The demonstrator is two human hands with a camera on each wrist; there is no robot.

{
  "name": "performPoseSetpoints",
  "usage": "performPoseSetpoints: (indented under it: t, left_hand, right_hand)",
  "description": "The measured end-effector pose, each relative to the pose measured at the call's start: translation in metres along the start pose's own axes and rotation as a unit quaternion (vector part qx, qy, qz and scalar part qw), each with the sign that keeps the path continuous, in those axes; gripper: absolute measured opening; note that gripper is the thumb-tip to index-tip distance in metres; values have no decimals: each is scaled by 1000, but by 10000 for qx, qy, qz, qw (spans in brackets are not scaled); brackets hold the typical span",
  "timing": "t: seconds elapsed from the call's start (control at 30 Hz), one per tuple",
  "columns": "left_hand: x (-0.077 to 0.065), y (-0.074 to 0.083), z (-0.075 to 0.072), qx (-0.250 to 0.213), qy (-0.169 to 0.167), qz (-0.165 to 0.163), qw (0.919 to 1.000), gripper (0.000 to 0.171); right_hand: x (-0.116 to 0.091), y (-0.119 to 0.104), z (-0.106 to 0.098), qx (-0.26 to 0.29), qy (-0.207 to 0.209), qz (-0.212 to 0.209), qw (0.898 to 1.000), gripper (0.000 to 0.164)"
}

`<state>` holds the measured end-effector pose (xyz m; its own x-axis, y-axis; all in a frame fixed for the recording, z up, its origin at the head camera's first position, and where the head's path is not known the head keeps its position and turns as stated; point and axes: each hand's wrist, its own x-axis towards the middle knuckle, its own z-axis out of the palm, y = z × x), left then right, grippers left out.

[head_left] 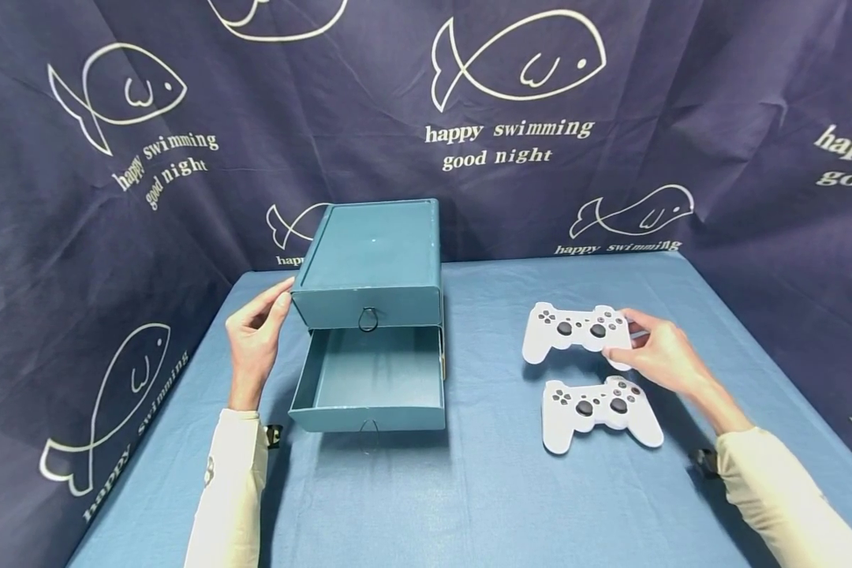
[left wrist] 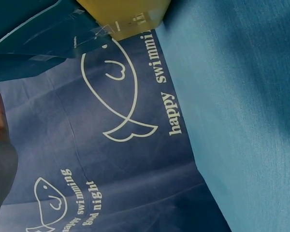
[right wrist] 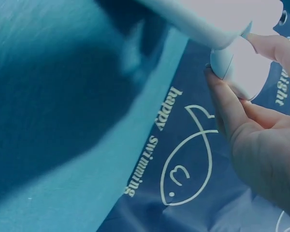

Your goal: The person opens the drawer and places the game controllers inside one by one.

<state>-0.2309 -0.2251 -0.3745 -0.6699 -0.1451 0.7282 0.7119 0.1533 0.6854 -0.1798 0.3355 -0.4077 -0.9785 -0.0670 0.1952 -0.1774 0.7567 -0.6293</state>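
My left hand (head_left: pixel 252 338) is at the left side of a blue-green drawer box (head_left: pixel 369 244), straight fingers and thumb touching it near the front corner. The upper drawer is closed; the lower drawer (head_left: pixel 376 371) is pulled out, with nothing inside. On the right, my right hand (head_left: pixel 663 353) pinches the right grip of a white game controller (head_left: pixel 578 327). In the right wrist view, thumb and fingers press either side of that controller's grip (right wrist: pixel 244 67), held above the table. A second white game controller (head_left: pixel 599 414) lies just in front of it.
A blue cloth covers the table (head_left: pixel 497 489). Dark blue fabric (head_left: pixel 369 118) with fish drawings and lettering hangs behind and along both sides. Ring pulls (head_left: pixel 368 319) hang on the drawer fronts. Something yellow (left wrist: pixel 130 17) shows under the drawer box in the left wrist view.
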Motion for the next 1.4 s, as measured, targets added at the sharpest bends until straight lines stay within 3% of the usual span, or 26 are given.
performPoseSetpoints:
  t: [0.5,1.4]
  left_hand:
    - [0,-3,-1,49,-38,35,10000,24]
    - [0,0,1,-71,-8,-58,10000,23]
  right_hand:
    - [-17,-37,-4,165,209,-189,9995,67]
    - [-41,-108,3,1314,89,-812,9880,59]
